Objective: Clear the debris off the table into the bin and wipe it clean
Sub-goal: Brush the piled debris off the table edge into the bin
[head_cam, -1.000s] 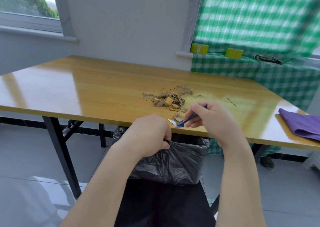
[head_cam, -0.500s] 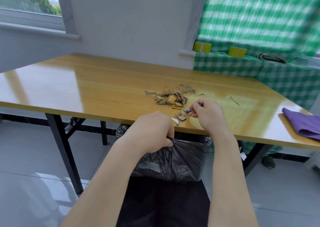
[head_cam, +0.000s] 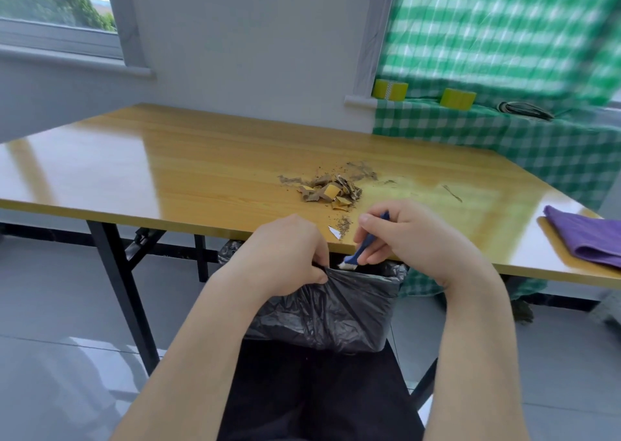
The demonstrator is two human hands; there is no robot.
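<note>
Gripping the black plastic bin bag [head_cam: 336,303] under the yellow wooden table [head_cam: 168,172] edge with my left hand [head_cam: 285,256]; right hand [head_cam: 413,239] pinches a small blue brush [head_cam: 364,244]. Brown cardboard scrap pile [head_cam: 331,192] lies just beyond. If bag sags, swept bits miss.

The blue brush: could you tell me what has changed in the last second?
The right hand drew the blue brush back off the table; its bristles now hang past the edge, over the bin bag. A small brown scrap near the edge no longer shows. The left hand still grips the bag's rim; debris pile, white scrap and purple cloth stayed.
</note>
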